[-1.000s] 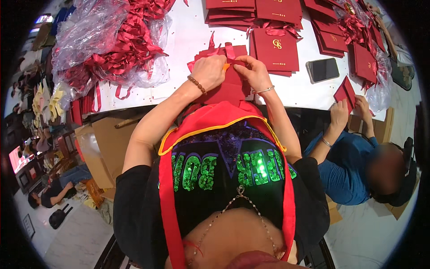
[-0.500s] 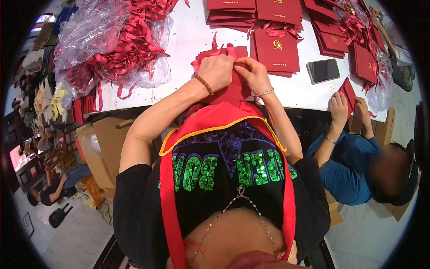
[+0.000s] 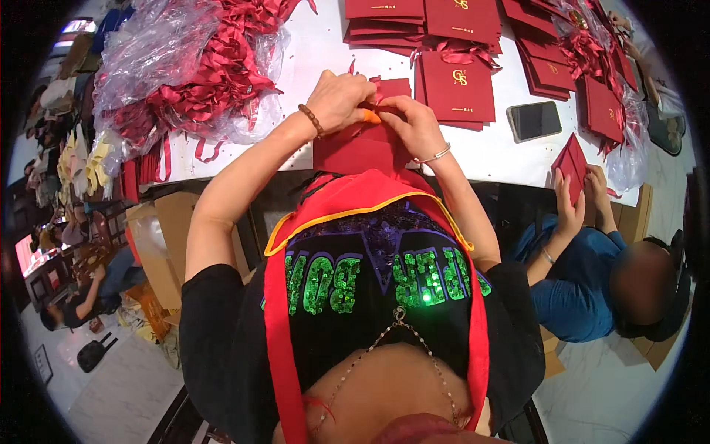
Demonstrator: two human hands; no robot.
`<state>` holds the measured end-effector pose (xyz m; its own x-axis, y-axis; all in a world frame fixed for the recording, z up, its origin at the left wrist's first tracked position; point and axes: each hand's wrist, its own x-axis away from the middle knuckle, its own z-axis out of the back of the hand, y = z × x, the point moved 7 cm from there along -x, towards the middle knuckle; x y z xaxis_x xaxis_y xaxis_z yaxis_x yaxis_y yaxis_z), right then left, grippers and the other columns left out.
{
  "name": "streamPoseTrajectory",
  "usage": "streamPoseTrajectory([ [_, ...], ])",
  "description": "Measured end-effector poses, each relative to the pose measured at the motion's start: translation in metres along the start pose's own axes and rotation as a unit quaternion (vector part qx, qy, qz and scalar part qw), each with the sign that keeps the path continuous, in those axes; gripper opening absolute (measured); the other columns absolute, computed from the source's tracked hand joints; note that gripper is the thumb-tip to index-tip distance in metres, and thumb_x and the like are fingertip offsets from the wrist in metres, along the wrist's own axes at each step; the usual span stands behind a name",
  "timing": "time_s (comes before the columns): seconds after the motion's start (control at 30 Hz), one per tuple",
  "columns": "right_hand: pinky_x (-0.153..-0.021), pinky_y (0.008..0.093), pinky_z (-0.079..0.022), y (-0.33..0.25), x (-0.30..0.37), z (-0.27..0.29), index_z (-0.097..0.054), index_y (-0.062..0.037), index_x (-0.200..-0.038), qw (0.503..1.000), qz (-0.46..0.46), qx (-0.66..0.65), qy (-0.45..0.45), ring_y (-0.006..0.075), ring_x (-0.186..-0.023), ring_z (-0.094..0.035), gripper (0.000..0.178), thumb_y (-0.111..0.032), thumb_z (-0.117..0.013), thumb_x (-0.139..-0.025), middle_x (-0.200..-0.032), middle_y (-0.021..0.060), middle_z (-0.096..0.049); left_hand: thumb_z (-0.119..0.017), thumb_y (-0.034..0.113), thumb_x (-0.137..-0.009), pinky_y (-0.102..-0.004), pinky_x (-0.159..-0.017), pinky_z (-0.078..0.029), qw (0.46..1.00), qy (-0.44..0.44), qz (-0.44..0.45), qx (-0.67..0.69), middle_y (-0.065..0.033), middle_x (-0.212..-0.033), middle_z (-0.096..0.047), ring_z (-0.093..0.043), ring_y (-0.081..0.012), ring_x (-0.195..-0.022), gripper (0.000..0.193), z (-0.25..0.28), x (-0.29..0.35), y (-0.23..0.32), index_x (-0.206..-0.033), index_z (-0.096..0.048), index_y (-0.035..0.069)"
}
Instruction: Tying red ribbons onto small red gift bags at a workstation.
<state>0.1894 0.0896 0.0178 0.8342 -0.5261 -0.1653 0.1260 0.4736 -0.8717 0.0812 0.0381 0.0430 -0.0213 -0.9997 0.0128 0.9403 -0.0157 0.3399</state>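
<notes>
While both hands sat a little lower and nearer the body a second ago, they have since crept up toward the far end of the red folder [image 3: 359,152], which lies on the white table [image 3: 314,55] with its near end hanging over the table's front edge above the person's chest. The left hand [image 3: 340,100] curls over the folder's top left corner, fingers closed on it; the right hand [image 3: 414,126] pinches the same end from the other side, and a small orange bit [image 3: 372,116] shows between them, though what it is cannot be told from here. A ribbon [image 3: 384,81] pokes up just past the fingers. Beside the hands to the right lies a folder stack [image 3: 455,89], nearly touching, then a phone [image 3: 535,120]. To the left a plastic bag of ribbons [image 3: 192,74] leaves a strip of bare table. A co-worker [image 3: 592,285] sits at the right, holding another red folder at the table's edge, as before.
</notes>
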Motion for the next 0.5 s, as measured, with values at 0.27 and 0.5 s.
streamPoseTrajectory([
  [0.27, -0.068, 0.032, -0.046, -0.019, -0.001, -0.001, -0.059, -0.002, -0.095, 1.0, 0.022, 0.003, -0.013, 0.0274, -0.077, -0.058, 0.019, -0.009, -0.06, -0.078, -0.083, 0.0129, -0.058, -0.055, 0.018, -0.078, -0.022, -0.051, -0.039, 0.899, -0.27, 0.047, 0.341, 0.0024, -0.065, -0.057, -0.049, -0.0057, -0.06, 0.021, -0.014, -0.022, -0.023, -0.084, -0.065, 0.001],
  [0.5, -0.067, 0.0337, -0.046, -0.017, 0.002, 0.002, -0.059, -0.0027, -0.094, 1.0, 0.017, -0.005, 0.016, 0.0292, -0.077, -0.058, 0.018, -0.009, -0.06, -0.077, -0.082, 0.0133, -0.058, -0.055, 0.017, -0.073, -0.022, -0.053, -0.037, 0.882, -0.261, 0.097, 0.381, 0.0026, -0.06, -0.055, -0.046, -0.0061, -0.056, 0.018, -0.033, -0.027, -0.032, -0.074, -0.065, 0.001],
])
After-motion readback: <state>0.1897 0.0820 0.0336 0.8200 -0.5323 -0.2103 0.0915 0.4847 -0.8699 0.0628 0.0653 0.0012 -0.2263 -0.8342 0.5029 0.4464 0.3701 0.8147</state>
